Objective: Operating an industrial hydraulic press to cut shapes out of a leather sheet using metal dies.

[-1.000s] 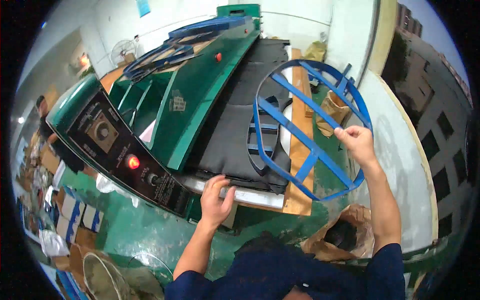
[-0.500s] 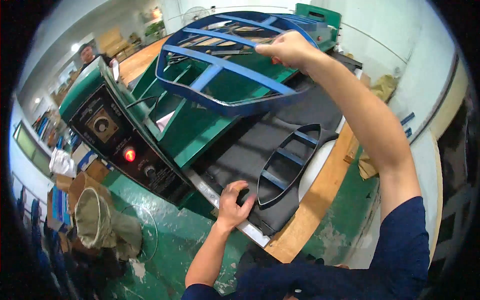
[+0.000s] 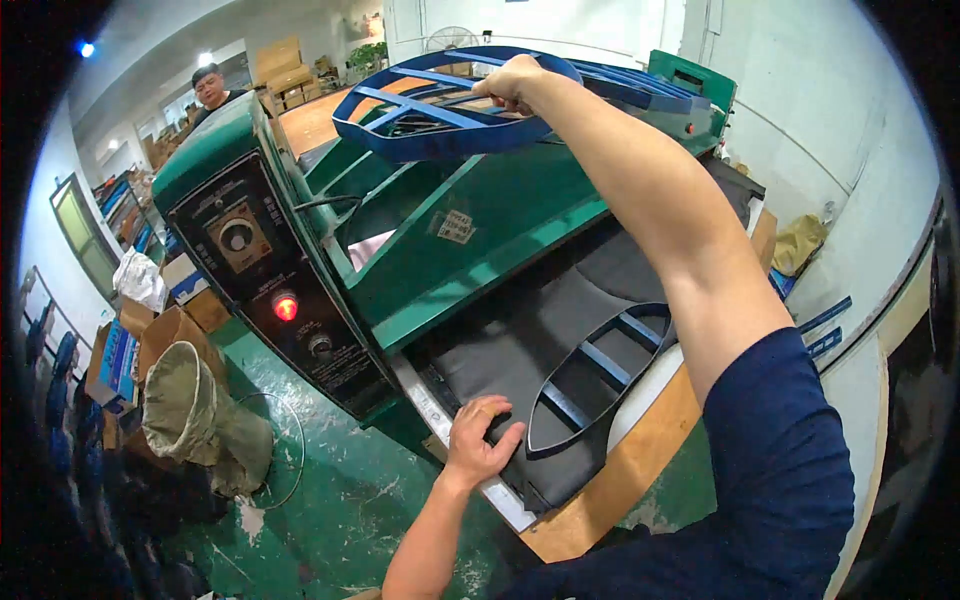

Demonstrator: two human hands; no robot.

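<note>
My right hand is closed on a large blue cutting die, a rounded metal frame with crossbars. It holds the die by a bar, raised above the green press machine. My left hand lies on the near left edge of the black sheeting, thumb apart from the fingers and nothing visible in it. To its right, a smaller pointed-oval cutting die with three blue crossbars lies flat on the black sheeting. My right forearm covers part of the far side of the bed.
A control panel with a dial and a lit red lamp stands at the left. More blue dies lie on the machine top at the back. A wooden board borders the bed. A cloth sack stands on the floor. Another person is beyond.
The large die has moved farther away over the machine, with my right arm stretched out. My left hand stays at the sheeting's edge; the whole view has shifted.
</note>
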